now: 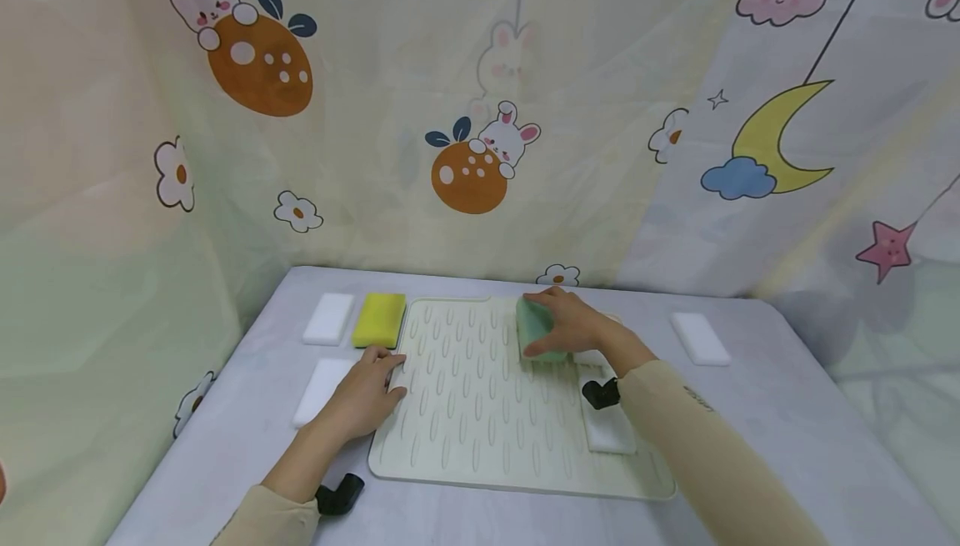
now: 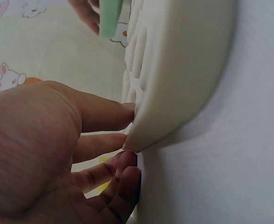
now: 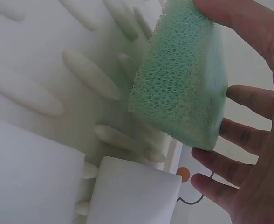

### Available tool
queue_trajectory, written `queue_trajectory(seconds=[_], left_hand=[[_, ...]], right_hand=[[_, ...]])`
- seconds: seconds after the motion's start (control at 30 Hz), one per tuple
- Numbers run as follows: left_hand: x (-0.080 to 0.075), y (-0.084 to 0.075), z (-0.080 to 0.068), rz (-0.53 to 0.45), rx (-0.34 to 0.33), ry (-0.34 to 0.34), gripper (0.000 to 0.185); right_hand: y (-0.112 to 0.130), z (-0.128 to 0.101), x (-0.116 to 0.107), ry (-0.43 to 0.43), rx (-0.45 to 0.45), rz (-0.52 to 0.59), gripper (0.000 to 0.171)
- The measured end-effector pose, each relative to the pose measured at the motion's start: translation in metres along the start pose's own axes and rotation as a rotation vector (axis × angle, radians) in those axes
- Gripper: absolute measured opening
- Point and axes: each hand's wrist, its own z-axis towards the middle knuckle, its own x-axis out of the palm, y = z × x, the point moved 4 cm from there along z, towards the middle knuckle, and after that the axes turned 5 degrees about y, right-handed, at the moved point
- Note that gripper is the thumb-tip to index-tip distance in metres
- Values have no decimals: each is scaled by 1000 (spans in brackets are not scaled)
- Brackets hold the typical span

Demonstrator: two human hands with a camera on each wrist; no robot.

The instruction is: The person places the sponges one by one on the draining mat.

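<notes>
A green porous sponge point(image 1: 534, 328) is over the back right of a cream drying mat point(image 1: 465, 413) with raised oval ridges. My right hand point(image 1: 573, 325) grips this sponge between thumb and fingers; in the right wrist view the sponge point(image 3: 179, 79) is tilted, with its open-pored face showing. My left hand point(image 1: 365, 392) rests at the mat's left edge. In the left wrist view its thumb and index fingertip touch the mat's border point(image 2: 174, 84), and the other fingers lie against the table. Beside the right forearm, a white sponge block point(image 1: 607, 421) lies on the mat, with another point(image 1: 591, 358) behind it, partly hidden.
A yellow sponge point(image 1: 379, 320) lies left of the mat's back corner. White blocks lie on the table at left, one at the back point(image 1: 328, 318) and one point(image 1: 321, 389) partly behind the left hand. Another white block point(image 1: 701, 338) lies right of the mat. Printed curtains point(image 1: 375, 154) enclose the table.
</notes>
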Motion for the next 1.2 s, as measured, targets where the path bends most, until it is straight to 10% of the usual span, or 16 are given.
queue_trajectory(seconds=[1.2], left_hand=[[1, -1, -1, 14, -1, -3, 54]], right_hand=[[-8, 14, 13, 37, 103, -83, 108]])
